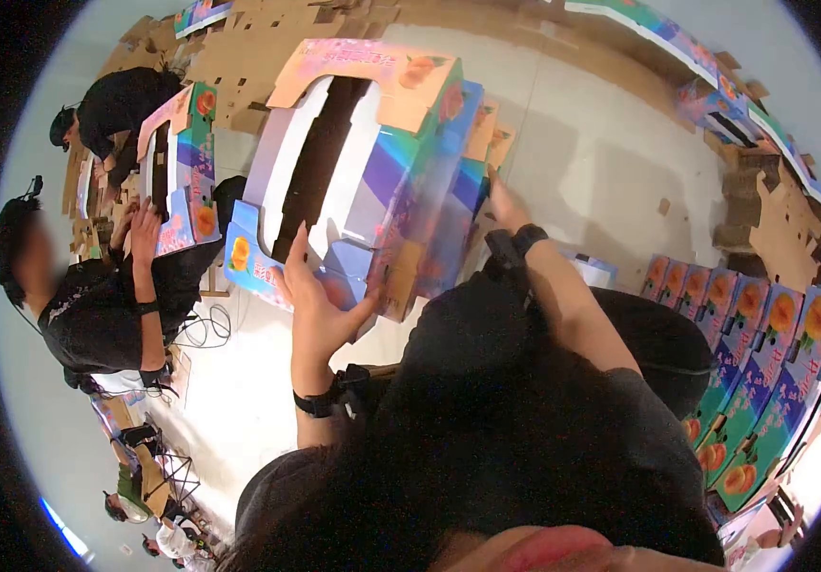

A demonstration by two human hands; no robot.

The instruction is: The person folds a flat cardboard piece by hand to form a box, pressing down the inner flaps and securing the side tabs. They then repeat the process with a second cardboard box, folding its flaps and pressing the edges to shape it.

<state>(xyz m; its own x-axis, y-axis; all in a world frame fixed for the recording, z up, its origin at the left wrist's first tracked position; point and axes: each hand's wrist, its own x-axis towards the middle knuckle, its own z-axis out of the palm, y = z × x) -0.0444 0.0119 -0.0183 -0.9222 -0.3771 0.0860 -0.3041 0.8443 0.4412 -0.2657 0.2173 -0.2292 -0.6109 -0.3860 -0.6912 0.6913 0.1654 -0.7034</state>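
A printed cardboard fruit box (401, 157) with peach pictures is tilted in front of me, its long open slot showing white inner flaps and a dark inside. My left hand (320, 296) is at its near end, thumb and fingers spread across the corner flaps. At the box's right side, my right hand (511, 205) presses against the printed edge, some fingers hidden behind it. Blue and orange panels behind that side are smeared by motion. Both wrists wear black straps.
On the left, a seated person (86, 305) handles a similar box (182, 172); another person (134, 105) bends over behind. A row of printed boxes (754, 353) stands at my right. Flattened cardboard (267, 38) covers the far floor, and cables (205, 329) lie at the left.
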